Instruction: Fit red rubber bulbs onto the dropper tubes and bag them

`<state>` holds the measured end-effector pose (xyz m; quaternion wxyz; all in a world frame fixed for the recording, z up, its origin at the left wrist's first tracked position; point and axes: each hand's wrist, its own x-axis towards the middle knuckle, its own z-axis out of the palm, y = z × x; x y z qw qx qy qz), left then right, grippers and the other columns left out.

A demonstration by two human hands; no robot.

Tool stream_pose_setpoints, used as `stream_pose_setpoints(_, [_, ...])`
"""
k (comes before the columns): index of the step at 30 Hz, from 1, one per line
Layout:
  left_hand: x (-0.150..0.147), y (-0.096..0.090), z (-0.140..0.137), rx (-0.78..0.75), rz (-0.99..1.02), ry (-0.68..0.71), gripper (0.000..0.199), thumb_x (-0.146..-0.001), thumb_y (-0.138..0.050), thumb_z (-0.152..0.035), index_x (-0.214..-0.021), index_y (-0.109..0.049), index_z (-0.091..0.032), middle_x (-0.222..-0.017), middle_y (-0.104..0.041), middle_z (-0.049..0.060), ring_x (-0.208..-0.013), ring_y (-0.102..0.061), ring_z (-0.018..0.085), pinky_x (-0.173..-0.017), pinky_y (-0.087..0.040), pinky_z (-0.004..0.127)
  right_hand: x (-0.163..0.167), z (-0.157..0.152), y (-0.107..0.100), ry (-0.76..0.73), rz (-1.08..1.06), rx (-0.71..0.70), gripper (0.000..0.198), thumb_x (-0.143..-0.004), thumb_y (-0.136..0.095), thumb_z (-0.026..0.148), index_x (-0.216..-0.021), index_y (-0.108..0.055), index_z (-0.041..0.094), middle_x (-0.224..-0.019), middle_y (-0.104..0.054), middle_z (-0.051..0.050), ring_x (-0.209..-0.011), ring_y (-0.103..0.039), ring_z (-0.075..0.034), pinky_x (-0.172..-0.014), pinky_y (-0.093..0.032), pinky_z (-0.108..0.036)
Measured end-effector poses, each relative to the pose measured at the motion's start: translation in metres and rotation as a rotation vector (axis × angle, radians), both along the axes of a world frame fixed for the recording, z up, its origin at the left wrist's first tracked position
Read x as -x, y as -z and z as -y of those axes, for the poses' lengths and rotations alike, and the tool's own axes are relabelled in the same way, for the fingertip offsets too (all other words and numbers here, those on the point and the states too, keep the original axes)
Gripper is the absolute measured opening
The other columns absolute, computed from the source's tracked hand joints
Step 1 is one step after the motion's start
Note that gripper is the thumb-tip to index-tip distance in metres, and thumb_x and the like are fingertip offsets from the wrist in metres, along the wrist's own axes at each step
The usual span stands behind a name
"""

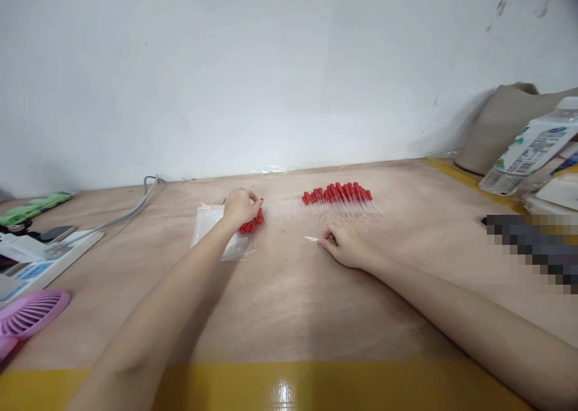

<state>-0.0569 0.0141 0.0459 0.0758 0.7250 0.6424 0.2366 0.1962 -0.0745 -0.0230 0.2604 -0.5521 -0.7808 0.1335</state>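
The right hand point(347, 247) is pinching a clear tube point(311, 238), fingertips closed; the left hand point(241, 209) is curling over red caps point(250, 225), its hold impossible to tell. A plastic bag point(208, 217) is lying beneath the left hand, a power strip point(36, 271) and pink fan point(34, 315) farther left; a bottle point(533, 149) is resting well right of the right hand. The slim clear tube is poking leftward from the right fingertips. Bare tubes point(283, 213) are lying between the hands; red-capped tubes point(338, 195) are fanning just beyond the right hand.
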Motion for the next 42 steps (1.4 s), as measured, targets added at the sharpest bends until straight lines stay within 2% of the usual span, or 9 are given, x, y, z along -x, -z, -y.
stream_pose_setpoints(4, [-0.002,0.004,0.035,-0.138,0.016,0.289,0.016,-0.078,-0.055,-0.031,-0.074,-0.059,-0.016,-0.076,-0.064,0.005,-0.072,-0.059,0.019,-0.067,-0.047,0.03,0.0,-0.002,0.004,-0.008,0.014,0.0,0.015,-0.083,-0.048,0.03,-0.073,-0.05,0.018,-0.082,-0.059,-0.005,-0.073,-0.052,-0.016,-0.062,-0.038,-0.026])
stream_pose_setpoints(7, [-0.009,0.024,0.066,-0.158,0.073,0.467,0.014,-0.083,-0.048,-0.028,-0.08,-0.056,-0.016,-0.081,-0.063,0.005,-0.076,-0.058,0.018,-0.069,-0.046,0.03,-0.001,-0.003,0.008,-0.002,-0.03,-0.018,0.015,-0.085,-0.044,0.029,-0.075,-0.048,0.019,-0.08,-0.059,-0.005,-0.072,-0.052,-0.017,-0.062,-0.038,-0.027])
stream_pose_setpoints(9, [-0.015,0.04,0.08,-0.129,0.138,0.509,0.013,-0.086,-0.046,-0.026,-0.085,-0.054,-0.016,-0.084,-0.063,0.005,-0.077,-0.059,0.017,-0.069,-0.047,0.03,-0.002,-0.002,0.011,-0.006,-0.106,-0.034,0.014,-0.086,-0.041,0.029,-0.077,-0.047,0.02,-0.08,-0.058,-0.004,-0.072,-0.052,-0.016,-0.062,-0.039,-0.027])
stream_pose_setpoints(14, [-0.024,0.063,0.086,-0.076,0.288,0.527,0.014,-0.087,-0.048,-0.026,-0.097,-0.053,-0.018,-0.088,-0.062,0.004,-0.081,-0.059,0.016,-0.071,-0.049,0.029,-0.002,0.005,0.01,-0.104,-0.263,-0.081,0.012,-0.088,-0.037,0.028,-0.082,-0.044,0.021,-0.079,-0.057,-0.002,-0.072,-0.053,-0.015,-0.066,-0.041,-0.026])
stream_pose_setpoints(18, [-0.026,0.061,0.083,-0.116,0.202,0.589,0.017,-0.087,-0.048,-0.024,-0.1,-0.058,-0.019,-0.092,-0.061,0.005,-0.085,-0.057,0.016,-0.077,-0.046,0.031,0.003,0.009,0.004,-0.171,-0.249,-0.091,0.013,-0.088,-0.038,0.027,-0.087,-0.049,0.021,-0.083,-0.06,-0.003,-0.078,-0.055,-0.015,-0.07,-0.042,-0.027])
stream_pose_setpoints(22, [-0.029,0.058,0.085,-0.129,0.188,0.592,0.017,-0.088,-0.046,-0.025,-0.094,-0.061,-0.018,-0.091,-0.06,0.005,-0.083,-0.057,0.016,-0.073,-0.046,0.029,0.006,0.011,0.0,-0.232,-0.184,-0.078,0.015,-0.088,-0.038,0.025,-0.089,-0.052,0.021,-0.086,-0.061,-0.003,-0.08,-0.056,-0.015,-0.073,-0.042,-0.027])
stream_pose_setpoints(30, [-0.031,0.063,0.089,-0.045,0.233,0.561,0.018,-0.088,-0.046,-0.029,-0.091,-0.06,-0.018,-0.079,-0.063,0.0,-0.07,-0.058,0.013,-0.065,-0.045,0.025,0.006,0.012,-0.002,-0.311,-0.159,-0.107,0.02,-0.089,-0.038,0.027,-0.085,-0.056,0.021,-0.082,-0.062,-0.002,-0.076,-0.055,-0.014,-0.07,-0.041,-0.026])
stream_pose_setpoints(37, [-0.03,0.065,0.093,-0.041,0.219,0.596,0.019,-0.087,-0.048,-0.029,-0.09,-0.063,-0.018,-0.081,-0.068,0.0,-0.071,-0.061,0.013,-0.068,-0.047,0.023,0.003,0.005,0.0,-0.402,-0.166,-0.129,0.018,-0.088,-0.042,0.023,-0.084,-0.06,0.02,-0.076,-0.06,-0.001,-0.071,-0.054,-0.012,-0.065,-0.04,-0.023])
stream_pose_setpoints(42, [-0.031,0.067,0.093,-0.125,0.159,0.604,0.018,-0.086,-0.051,-0.029,-0.09,-0.065,-0.018,-0.083,-0.069,0.002,-0.074,-0.062,0.014,-0.068,-0.047,0.024,0.004,0.003,0.005,-0.357,0.002,-0.255,0.019,-0.088,-0.043,0.023,-0.082,-0.061,0.02,-0.076,-0.058,-0.002,-0.067,-0.052,-0.012,-0.06,-0.036,-0.022])
